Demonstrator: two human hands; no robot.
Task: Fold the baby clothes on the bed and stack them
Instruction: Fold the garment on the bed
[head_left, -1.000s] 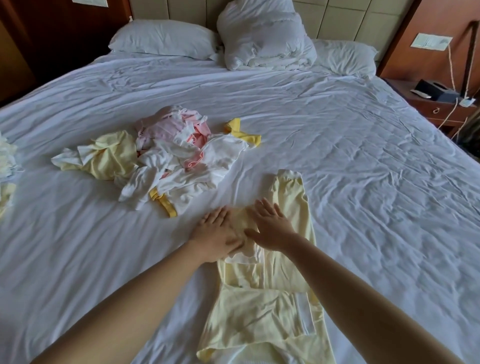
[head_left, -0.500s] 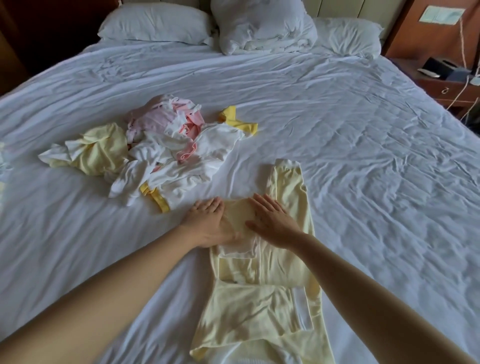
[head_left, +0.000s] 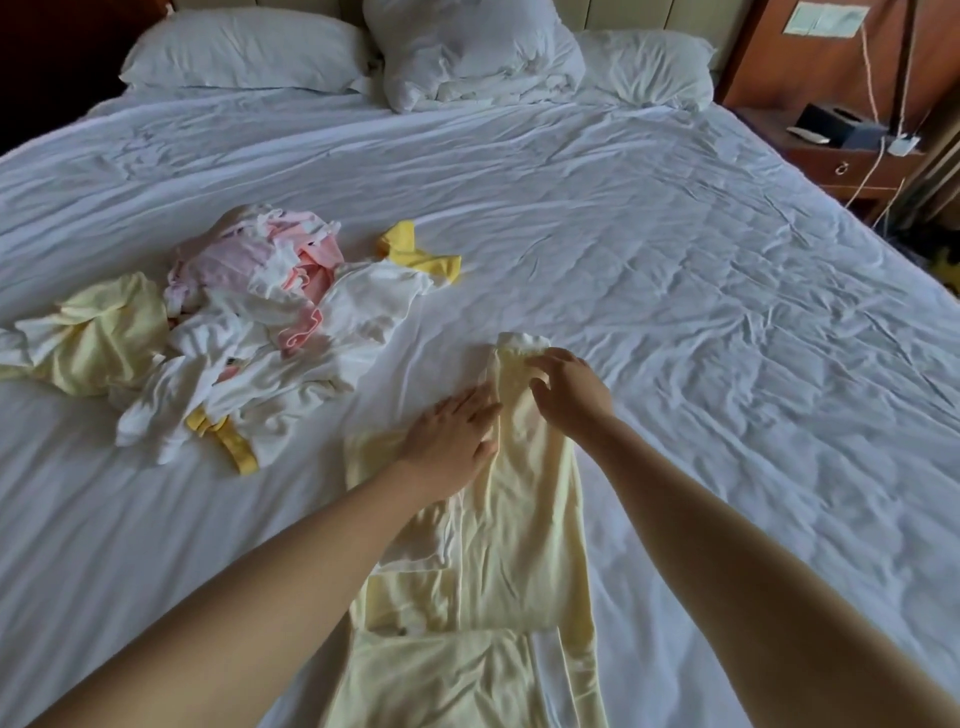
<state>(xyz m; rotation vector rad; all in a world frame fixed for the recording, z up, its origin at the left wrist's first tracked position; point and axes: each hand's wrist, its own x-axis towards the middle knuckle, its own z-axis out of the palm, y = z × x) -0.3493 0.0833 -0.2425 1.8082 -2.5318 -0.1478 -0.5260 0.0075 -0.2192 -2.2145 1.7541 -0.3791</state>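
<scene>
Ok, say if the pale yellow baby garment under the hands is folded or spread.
Partly folded: the pale yellow baby garment lies doubled into a long strip.

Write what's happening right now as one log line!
step: folding | left hand: flat on pale yellow baby garment | right hand: pinches its far cuff | unfolded pile: untouched

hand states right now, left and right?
Left hand: open, pressing flat on the pale yellow garment.
Right hand: pinching that garment's far end.
</scene>
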